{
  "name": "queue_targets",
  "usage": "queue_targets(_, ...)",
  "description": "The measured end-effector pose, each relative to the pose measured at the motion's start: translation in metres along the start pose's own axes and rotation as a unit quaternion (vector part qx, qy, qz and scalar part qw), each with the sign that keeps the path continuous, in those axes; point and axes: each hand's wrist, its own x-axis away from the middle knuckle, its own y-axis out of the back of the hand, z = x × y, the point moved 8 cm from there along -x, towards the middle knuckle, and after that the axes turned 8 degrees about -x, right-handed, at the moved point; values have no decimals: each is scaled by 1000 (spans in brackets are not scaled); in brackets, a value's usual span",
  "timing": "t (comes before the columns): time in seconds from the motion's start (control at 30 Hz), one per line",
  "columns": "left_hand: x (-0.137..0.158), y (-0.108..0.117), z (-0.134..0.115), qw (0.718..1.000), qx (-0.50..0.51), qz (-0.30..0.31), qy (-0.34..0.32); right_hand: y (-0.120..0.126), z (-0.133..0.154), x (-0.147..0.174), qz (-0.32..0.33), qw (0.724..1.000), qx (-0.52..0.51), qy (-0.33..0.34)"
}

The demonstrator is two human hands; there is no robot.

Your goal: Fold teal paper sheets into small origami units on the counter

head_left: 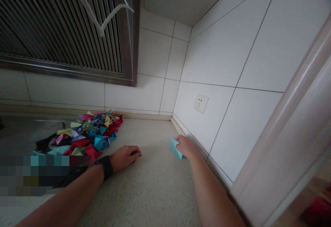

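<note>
Multicoloured folded paper (98, 142) piled at left; left hand (125, 158) loosely curled, seemingly empty, over the tabletop (155, 189); right hand (185, 146), fingers pinching pale-blue paper (175, 150) near the wall (214, 116); probably light, easily creased, best taken by its edges.

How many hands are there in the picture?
2: the left hand beside the paper pile, the right hand holding blue paper near the wall. No others show.
</note>
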Motion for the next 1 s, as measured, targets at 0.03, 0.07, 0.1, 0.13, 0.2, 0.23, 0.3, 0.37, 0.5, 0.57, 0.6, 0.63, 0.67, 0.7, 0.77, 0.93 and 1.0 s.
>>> queue_targets(0.03,0,0,0,1000,1,2,-1,1,4,1,-5,1000,5,10)
queue_targets(0.07,1,0,0,1000,1,3,-2,2,7,2,-12,1000,7,22)
queue_targets(0.1,1,0,-1,1000,0,3,-2,3,11,3,-18,999,5,35)
queue_targets(0.13,1,0,-1,1000,-1,2,-2,3,15,4,-21,999,0,48)
queue_targets(0.2,1,1,-1,1000,-4,1,-3,0,21,6,-9,997,-12,69)
queue_targets(0.23,1,1,-1,1000,-5,2,-2,-3,23,7,5,997,-16,76)
queue_targets(0.3,1,1,0,1000,-5,5,-2,-9,25,9,34,996,-18,81)
queue_targets(0.37,0,0,1,1000,-4,10,-4,-13,25,10,55,996,-14,72)
queue_targets(0.5,0,-2,2,1000,-9,16,-10,-16,25,11,69,995,-16,65)
queue_targets(0.57,0,-2,1,1000,-16,14,-12,-16,28,12,71,995,-18,72)
queue_targets(0.6,0,-2,1,1000,-19,14,-12,-16,30,13,73,994,-17,75)
queue_targets(0.63,0,-1,0,1000,-22,13,-11,-16,32,14,79,994,-13,80)
queue_targets(0.67,0,-1,0,1000,-27,13,-10,-17,33,15,84,993,-8,82)
queue_targets(0.7,0,0,-1,999,-31,13,-10,-17,34,16,91,992,-3,83)
queue_targets(0.77,0,1,-1,999,-38,9,-13,-17,36,18,98,992,6,82)
queue_targets(0.93,0,0,-1,999,-34,5,-26,-11,35,16,73,995,13,60)
queue_targets(1.0,0,0,-1,999,-35,5,-28,-7,32,13,58,997,18,45)
